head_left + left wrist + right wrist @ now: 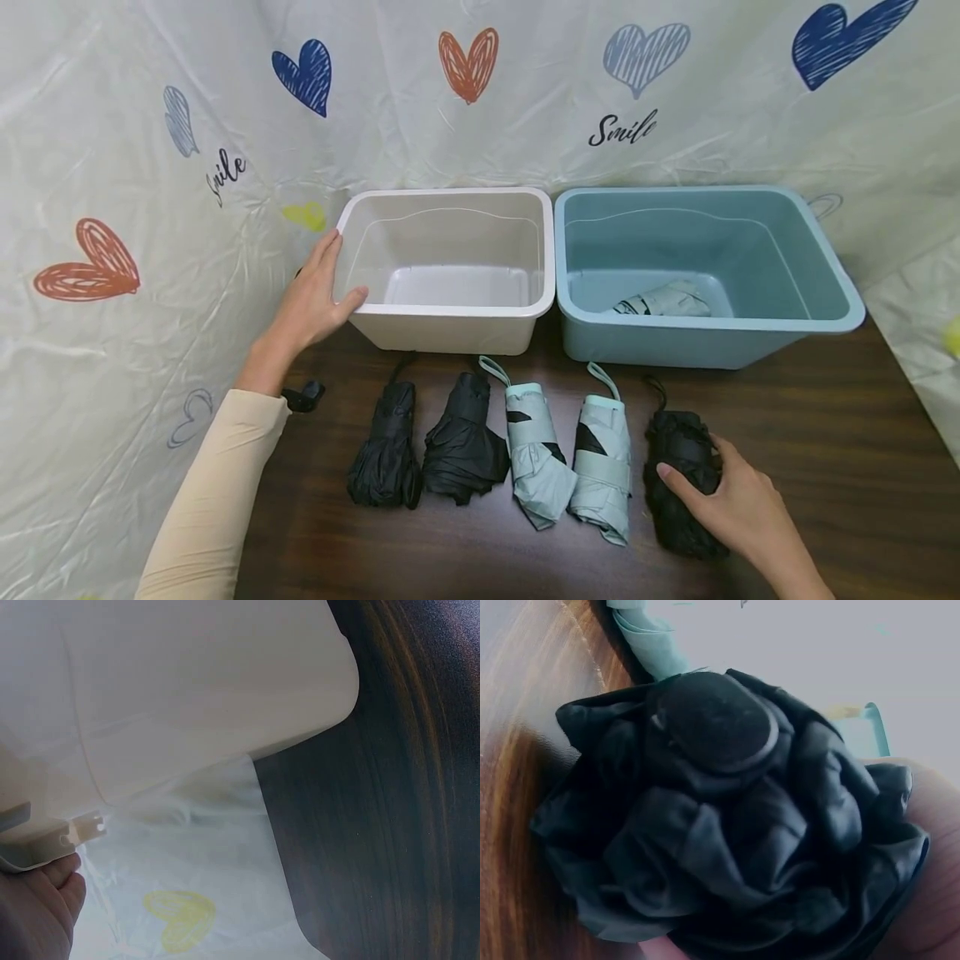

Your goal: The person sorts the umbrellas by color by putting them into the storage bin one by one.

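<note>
My left hand (311,300) holds the rim of the cream bin (450,333) at its front left corner, thumb over the edge. In the left wrist view, the fingers (64,889) lie under the lip. With thumb and fingers on either side, my right hand (738,496) grips a black folded umbrella (682,467) at the right end of a row. Its round end (718,724) and bunched cloth fill the right wrist view. Left of it lie two pale green folded umbrellas (603,467) (538,458) and two black ones (465,442) (386,450).
A blue bin (697,343) stands right of the cream bin, with a pale green folded umbrella (667,300) lying inside. Both bins are at the back of the dark wooden table (825,417), against a white sheet (540,125) printed with hearts.
</note>
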A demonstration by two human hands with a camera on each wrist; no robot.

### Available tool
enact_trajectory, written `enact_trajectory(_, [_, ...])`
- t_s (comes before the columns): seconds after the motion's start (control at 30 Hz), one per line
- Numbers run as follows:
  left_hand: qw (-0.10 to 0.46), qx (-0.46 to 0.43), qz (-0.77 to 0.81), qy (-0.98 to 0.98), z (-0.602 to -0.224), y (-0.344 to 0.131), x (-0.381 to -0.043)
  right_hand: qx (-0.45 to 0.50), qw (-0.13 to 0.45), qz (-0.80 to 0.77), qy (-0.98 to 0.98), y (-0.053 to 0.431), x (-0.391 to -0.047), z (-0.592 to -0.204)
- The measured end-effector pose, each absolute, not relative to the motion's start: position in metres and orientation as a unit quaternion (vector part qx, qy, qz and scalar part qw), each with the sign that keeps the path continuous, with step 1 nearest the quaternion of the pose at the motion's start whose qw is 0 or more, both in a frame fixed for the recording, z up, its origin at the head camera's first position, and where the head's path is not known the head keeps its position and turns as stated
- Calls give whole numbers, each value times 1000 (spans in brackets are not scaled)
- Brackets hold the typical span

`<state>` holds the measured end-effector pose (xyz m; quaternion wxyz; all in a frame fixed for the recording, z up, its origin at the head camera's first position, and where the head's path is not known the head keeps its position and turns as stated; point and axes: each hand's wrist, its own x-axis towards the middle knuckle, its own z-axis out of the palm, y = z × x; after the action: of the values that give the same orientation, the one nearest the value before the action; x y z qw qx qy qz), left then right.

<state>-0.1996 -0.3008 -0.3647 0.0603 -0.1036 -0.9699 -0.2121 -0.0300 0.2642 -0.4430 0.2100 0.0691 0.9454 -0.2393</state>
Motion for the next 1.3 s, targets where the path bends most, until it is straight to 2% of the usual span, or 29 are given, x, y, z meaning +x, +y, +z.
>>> enact_trajectory(1.3, [55,-106,-215,-969,-366,-301,-199,21,76,-315,946,273,-43,-411])
